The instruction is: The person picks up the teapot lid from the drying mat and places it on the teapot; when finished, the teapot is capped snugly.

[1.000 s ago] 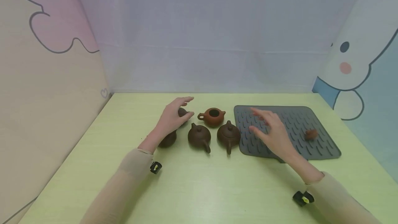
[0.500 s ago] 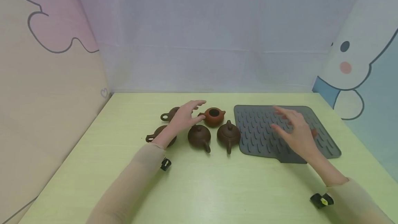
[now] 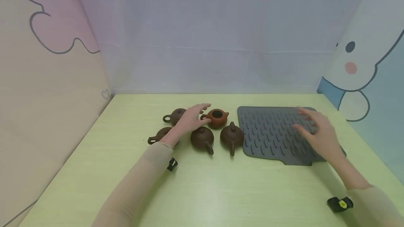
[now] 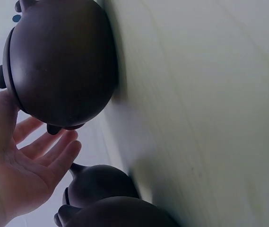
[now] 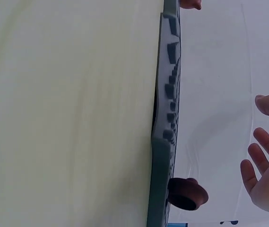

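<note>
My left hand (image 3: 193, 117) is close beside the handle of a lidless reddish-brown teapot (image 3: 217, 119), thumb and fingers apart. In the left wrist view those fingers (image 4: 63, 158) stretch out behind a dark brown teapot (image 4: 63, 61). My right hand (image 3: 322, 134) hovers above the right part of a grey ridged mat (image 3: 268, 132), fingers loosely spread and holding nothing. In the right wrist view a small reddish-brown lid (image 5: 187, 194) lies on the mat; the right hand hides it in the head view.
Two dark lidded teapots, one in the middle (image 3: 202, 139) and one by the mat's left edge (image 3: 232, 136), stand in front of the reddish one. Two more, one behind (image 3: 177, 115) and one nearer (image 3: 163, 134), are partly covered by the left arm. Walls enclose the table's back and sides.
My left hand has moved right, from the back left dark teapot to the reddish-brown teapot's handle. My right hand has moved right across the mat, covering the lid from the head view.
</note>
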Available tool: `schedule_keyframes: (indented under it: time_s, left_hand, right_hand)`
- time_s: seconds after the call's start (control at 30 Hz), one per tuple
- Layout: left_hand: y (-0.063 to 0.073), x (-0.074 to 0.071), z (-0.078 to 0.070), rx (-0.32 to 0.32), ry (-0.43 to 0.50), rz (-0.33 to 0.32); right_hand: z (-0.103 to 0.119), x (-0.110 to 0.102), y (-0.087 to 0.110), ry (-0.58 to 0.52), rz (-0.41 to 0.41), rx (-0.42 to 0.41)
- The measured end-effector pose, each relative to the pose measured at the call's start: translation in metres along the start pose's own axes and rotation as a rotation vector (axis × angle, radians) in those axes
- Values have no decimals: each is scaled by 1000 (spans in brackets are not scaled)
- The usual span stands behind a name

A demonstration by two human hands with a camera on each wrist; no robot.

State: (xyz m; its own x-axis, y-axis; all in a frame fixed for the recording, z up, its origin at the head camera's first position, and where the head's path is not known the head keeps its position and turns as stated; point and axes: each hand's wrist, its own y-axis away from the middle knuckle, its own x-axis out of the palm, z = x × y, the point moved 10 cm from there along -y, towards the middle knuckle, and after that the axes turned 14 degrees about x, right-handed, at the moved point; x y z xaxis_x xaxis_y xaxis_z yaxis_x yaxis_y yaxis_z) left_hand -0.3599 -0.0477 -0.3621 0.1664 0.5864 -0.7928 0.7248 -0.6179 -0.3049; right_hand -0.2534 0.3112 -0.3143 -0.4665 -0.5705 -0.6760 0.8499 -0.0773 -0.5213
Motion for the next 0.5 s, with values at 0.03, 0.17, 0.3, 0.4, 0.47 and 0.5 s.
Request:
schedule_keyframes:
  time_s: [0.03,0.17,0.3,0.4,0.47,0.5]
  left_hand:
    - [0,1,0,-2,1,4]
    - [-1,4,0,-7,-10,18]
    - [-2,7,-1,-4,-26,38]
    - [-3,9,0,-6,-25,59]
    - [-4,10,2,-14,-13,69]
    - [-4,10,3,-19,2,70]
  right_hand:
    - [-4,-2,0,5,2,3]
    - [-19,-6,-2,32,15,32]
    - [-34,-9,-3,37,42,63]
    - [-46,-12,-3,33,80,87]
    - [-54,-14,-2,47,99,110]
    - [-58,-15,-2,51,115,118]
